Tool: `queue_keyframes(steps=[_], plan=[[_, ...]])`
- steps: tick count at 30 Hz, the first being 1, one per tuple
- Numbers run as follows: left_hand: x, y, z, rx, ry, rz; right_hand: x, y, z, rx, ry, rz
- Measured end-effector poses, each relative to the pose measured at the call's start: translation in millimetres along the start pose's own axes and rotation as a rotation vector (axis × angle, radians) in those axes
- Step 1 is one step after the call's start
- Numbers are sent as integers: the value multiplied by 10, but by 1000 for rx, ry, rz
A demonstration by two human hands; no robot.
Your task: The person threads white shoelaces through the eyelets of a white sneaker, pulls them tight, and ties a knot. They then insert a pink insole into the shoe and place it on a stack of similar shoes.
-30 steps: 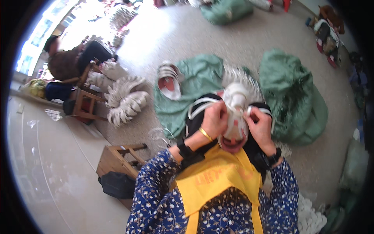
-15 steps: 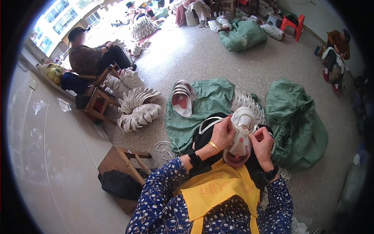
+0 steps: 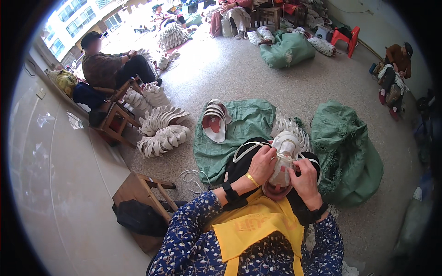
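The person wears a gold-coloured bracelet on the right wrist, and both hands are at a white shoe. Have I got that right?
Not quite: in the head view, the gold-coloured bracelet is on the left wrist, not the right. The left hand and right hand are indeed at the white shoe.

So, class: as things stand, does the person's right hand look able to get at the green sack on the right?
Probably yes: the green sack lies close by and nothing seems to block the way, though the right hand is busy at the white shoe.
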State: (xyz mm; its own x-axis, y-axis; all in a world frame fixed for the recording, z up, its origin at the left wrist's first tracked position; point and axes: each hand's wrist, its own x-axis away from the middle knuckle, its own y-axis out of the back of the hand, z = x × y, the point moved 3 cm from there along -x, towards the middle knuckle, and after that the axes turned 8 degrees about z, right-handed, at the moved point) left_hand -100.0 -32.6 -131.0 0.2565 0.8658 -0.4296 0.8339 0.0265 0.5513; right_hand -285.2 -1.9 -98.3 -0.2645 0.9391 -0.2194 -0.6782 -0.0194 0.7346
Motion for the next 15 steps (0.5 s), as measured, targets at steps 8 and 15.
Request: queue_keyframes(steps=[8,15], plan=[[27,27,-168,-60,9,116,-85,-80,-64,151,16,2],[40,4,-150,-151,-6,160,-103,-35,-19,67,29,12]])
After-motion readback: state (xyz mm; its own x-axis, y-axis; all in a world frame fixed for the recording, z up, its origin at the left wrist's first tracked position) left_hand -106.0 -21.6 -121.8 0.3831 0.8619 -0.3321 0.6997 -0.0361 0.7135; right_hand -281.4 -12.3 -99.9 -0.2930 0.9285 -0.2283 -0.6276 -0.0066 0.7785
